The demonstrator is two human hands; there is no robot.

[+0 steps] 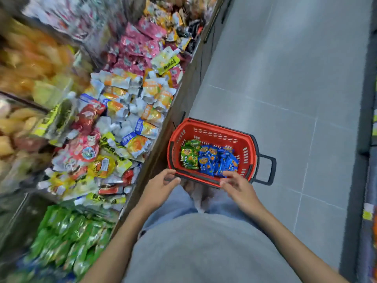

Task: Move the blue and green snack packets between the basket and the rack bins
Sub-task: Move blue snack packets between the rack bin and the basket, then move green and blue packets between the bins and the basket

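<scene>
A red basket point(216, 133) with a black handle stands on the grey floor beside the rack. Inside lie green snack packets point(189, 155) on the left and several blue snack packets point(218, 160) on the right. My left hand point(163, 183) hovers at the basket's near left rim, fingers loosely curled, holding nothing. My right hand point(236, 183) is at the near right rim, its fingertips close to the blue packets, with nothing held. A rack bin of green packets point(75, 240) lies at the lower left.
The rack's bins point(126, 111) along the left hold many mixed snack packets in pink, orange, white and yellow. Its dark front edge point(161, 139) runs next to the basket. Grey tiled floor point(295, 99) stretches right; another shelf edge point(367, 139) borders the far right.
</scene>
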